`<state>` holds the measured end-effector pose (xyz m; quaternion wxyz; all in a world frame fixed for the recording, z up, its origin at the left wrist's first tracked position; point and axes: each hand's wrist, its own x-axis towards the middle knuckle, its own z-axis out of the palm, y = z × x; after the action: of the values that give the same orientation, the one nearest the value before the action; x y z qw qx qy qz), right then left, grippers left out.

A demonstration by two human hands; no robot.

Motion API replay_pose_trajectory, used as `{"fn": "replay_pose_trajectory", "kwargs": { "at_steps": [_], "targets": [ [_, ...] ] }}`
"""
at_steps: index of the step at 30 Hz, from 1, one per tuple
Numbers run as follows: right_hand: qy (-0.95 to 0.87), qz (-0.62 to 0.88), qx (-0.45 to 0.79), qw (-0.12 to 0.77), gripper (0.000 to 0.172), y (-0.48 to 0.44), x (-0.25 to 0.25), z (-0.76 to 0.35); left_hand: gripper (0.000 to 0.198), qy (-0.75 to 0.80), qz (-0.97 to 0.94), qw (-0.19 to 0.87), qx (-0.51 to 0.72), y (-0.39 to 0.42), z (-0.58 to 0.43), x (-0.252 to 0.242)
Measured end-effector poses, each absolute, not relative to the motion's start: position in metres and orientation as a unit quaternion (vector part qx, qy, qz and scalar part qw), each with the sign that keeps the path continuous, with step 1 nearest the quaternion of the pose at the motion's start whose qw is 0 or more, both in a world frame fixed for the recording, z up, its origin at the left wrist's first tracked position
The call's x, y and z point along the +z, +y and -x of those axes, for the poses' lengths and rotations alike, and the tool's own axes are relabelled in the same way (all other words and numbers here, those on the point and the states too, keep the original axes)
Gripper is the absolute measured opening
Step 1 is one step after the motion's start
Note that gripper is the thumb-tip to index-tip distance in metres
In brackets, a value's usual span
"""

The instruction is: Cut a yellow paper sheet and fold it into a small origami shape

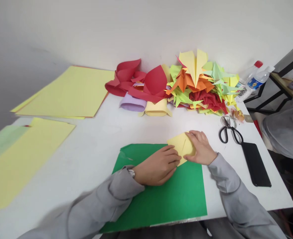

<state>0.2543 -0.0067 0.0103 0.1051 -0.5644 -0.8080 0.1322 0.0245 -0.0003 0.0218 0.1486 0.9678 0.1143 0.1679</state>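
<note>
A small pale yellow sheet of paper (182, 145) lies at the top right of a green board (171, 202), partly past its upper edge. A short line or crease shows near its middle. My left hand (158, 166) rests on the board with its fingertips pressed together on the sheet's lower left edge. My right hand (200, 147) grips the right side of the same sheet, thumb at the lower edge and fingers at the upper corner, the paper curving up between them.
Large yellow sheets (67, 89) lie at the back left, more (24, 159) at the left. Red folded shapes (155, 81) and a pile of paper cranes (196, 86) line the wall. Scissors (232, 131), a black phone (256, 164) and bottles (257, 79) are at the right.
</note>
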Motion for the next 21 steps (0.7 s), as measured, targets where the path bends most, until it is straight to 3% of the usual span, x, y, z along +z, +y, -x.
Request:
{"fn": "replay_pose_trajectory", "kwargs": {
  "at_steps": [14,21],
  "targets": [
    [-0.812,0.568,0.082,0.104,0.086,-0.017,0.011,-0.240,0.023,0.114,-0.956,0.202,0.180,0.003,-0.025,0.020],
    [-0.809,0.579,0.078,0.066,0.095,-0.022,0.010,-0.232,0.024,0.118,-0.951,0.219,0.183,0.004,-0.025,0.021]
  ]
}}
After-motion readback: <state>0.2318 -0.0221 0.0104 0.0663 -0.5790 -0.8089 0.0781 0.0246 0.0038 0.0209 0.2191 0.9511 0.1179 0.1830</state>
